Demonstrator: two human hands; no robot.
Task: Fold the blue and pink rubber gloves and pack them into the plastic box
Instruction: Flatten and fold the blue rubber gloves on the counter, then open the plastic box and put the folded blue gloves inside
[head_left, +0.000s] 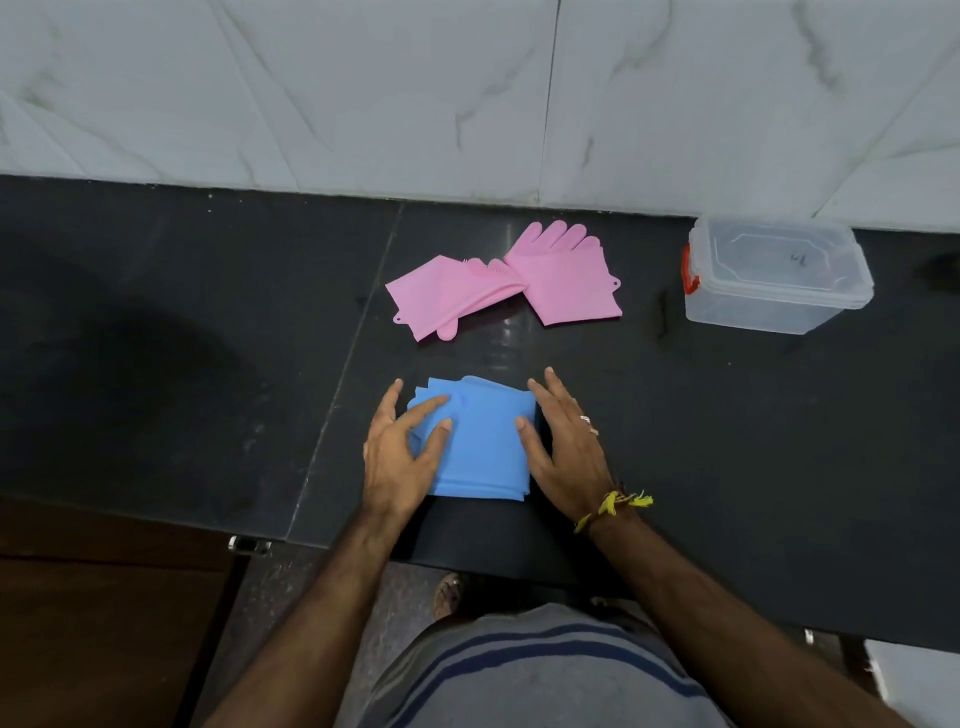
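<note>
Left hand and right hand press flat on the folded blue gloves, fingers released, gripping nothing. Pink gloves lie unfolded on the tabletop; the plastic box stands well apart.

A single wide-angle view from the person's head looks forward and steeply down across the dark counter, standing close at its near edge. The far edge meets a marble wall; the wearer's own torso fills the bottom.
</note>
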